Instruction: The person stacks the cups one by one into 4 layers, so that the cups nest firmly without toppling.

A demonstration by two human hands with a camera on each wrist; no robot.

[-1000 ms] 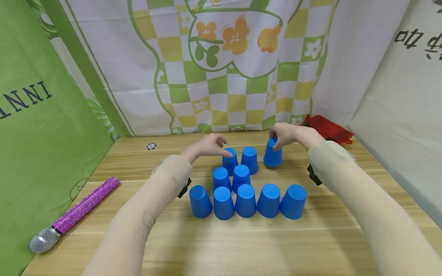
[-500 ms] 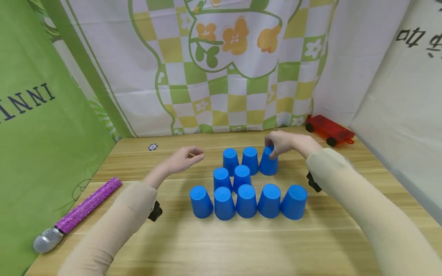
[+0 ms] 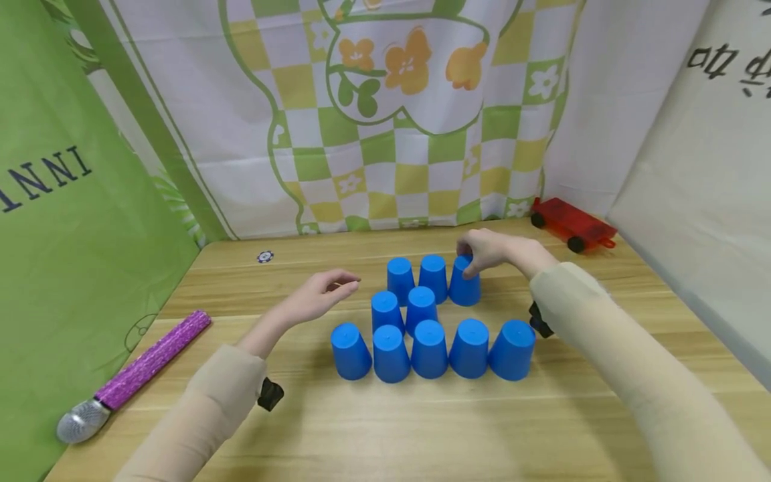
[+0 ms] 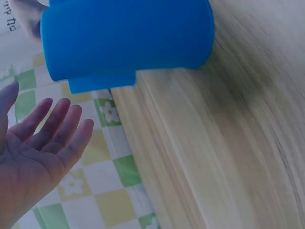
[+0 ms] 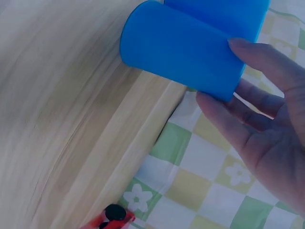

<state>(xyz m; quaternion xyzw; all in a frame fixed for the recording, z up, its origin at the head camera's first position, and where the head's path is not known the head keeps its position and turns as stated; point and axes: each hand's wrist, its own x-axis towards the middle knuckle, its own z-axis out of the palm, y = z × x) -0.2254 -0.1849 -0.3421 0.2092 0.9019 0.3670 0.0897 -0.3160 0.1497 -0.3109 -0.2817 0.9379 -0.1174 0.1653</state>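
Observation:
My right hand (image 3: 486, 251) holds a blue cup (image 3: 466, 286) near its base; the cup stands upside down on the table at the right end of the back row. In the right wrist view, thumb and fingers pinch that cup (image 5: 186, 52) from both sides. Two more upside-down cups stand beside it, the nearer one (image 3: 433, 278) close by. In front are a middle row of two cups (image 3: 386, 311) and a front row of several cups (image 3: 429, 351). My left hand (image 3: 316, 294) hovers left of the cups, fingers relaxed, holding nothing; its palm (image 4: 28, 167) shows in the left wrist view.
A pink glittery microphone (image 3: 153, 358) lies along the left of the wooden table (image 3: 385, 435). A small poker chip (image 3: 265, 256) lies at the back left. At the back right sits a red toy cart (image 3: 572, 224). Patterned cloth (image 3: 397, 181) hangs behind the table.
My right hand has brought its cup leftward and down to the end of the back row. My left hand has drawn away from the back-row cup, to the left and nearer me.

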